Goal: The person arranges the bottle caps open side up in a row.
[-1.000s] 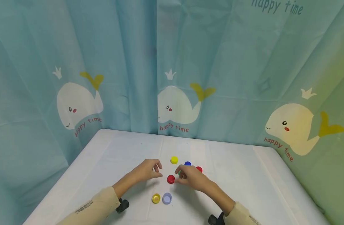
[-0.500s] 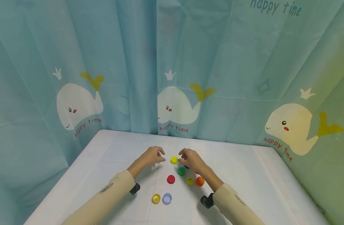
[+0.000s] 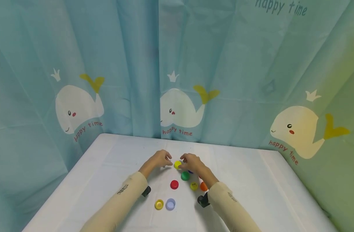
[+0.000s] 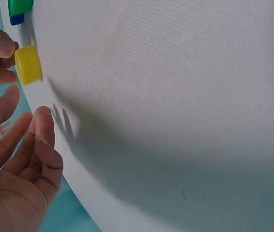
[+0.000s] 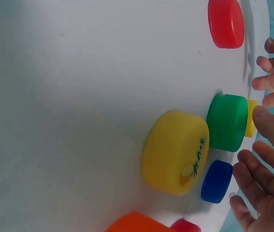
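"1 quick check: what's being worked?"

"The far yellow cap point(image 3: 176, 164). On the white table point(image 3: 237, 193), just beyond the green cap point(image 3: 185, 176), slightly left. Right hand point(image 3: 192, 162) just beyond green cap; left hand point(image 3: 159, 158) beyond and further left. Yellow sits between them."

"Fingers?"

"Left: curved, thumb and forefinger parted, holding nothing, short of the yellow. Right: thumb and forefinger parted too, thumb tip overlapping the yellow's edge. Touching? Can't tell. No closed pinch visible."

"Neighbours?"

"Blue cap point(image 5: 217, 181) just beside green cap, mostly under the right hand in the head view. Nearer the person than green cap: red cap point(image 3: 174, 184), marked yellow cap point(image 3: 194, 186), orange cap point(image 3: 203, 186). Well nearer: upturned yellow cap point(image 3: 159, 204), lilac cap point(image 3: 170, 204)."

"Risks?"

"I'd flag 3. An off-centre thumb push could skid the small far yellow away from green cap. A low right palm could knock blue or green cap, packed that close. If both sides close together, fingertips could bump; the gap's narrow."
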The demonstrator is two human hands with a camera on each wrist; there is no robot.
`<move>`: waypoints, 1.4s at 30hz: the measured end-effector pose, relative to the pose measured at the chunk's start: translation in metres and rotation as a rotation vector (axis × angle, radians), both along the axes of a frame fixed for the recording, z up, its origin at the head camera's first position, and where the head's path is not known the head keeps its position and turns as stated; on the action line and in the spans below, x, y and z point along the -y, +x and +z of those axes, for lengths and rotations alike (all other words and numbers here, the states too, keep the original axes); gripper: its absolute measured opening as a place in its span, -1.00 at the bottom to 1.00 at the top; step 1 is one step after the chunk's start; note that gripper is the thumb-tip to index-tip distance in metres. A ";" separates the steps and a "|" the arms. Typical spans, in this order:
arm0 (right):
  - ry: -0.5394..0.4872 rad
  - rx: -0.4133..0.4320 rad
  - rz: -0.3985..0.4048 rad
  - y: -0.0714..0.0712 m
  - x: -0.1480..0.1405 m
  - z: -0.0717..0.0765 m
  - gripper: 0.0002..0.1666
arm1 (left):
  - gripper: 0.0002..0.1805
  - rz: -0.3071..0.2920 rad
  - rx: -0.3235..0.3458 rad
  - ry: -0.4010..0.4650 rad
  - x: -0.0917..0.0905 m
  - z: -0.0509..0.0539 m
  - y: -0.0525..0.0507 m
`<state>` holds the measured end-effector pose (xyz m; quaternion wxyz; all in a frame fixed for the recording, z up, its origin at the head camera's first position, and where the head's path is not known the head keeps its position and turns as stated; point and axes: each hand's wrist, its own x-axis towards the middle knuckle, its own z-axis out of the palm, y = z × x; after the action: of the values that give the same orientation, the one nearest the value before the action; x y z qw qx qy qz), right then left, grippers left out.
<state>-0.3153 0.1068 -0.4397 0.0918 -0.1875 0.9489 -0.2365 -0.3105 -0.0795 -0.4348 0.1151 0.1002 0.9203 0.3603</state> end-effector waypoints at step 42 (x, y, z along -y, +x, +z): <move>0.002 -0.224 0.081 0.010 0.012 0.001 -0.66 | -0.76 -0.043 -0.087 0.044 -0.009 0.004 0.014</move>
<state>-0.3050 0.0951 -0.4384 -0.0050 -0.2510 0.9451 -0.2091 -0.2964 -0.0706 -0.4309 0.0802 0.1379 0.9140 0.3731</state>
